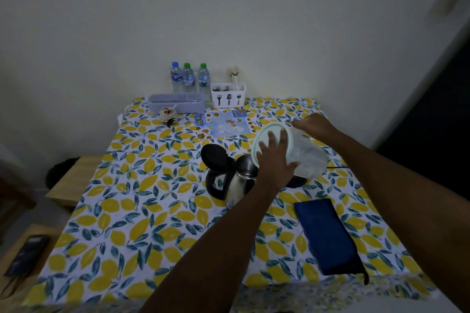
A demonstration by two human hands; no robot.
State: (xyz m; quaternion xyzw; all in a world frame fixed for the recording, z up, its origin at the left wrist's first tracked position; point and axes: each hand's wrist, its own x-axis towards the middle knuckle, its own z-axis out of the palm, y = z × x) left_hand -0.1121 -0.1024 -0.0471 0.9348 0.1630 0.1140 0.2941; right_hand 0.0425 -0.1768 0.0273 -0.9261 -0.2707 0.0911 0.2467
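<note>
Holding container tilted above open kettle.
Left hand presses flat on lid; right hand grasps container at 1 o'clock.

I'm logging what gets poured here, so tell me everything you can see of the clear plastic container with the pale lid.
The container is a round tub of clear plastic with a pale lid on it. It is held in the air, tipped on its side, above the open kettle. The left hand presses spread fingers on the lid, thumb against the wall. The right hand holds the far end. Its contents cannot be made out.
</note>
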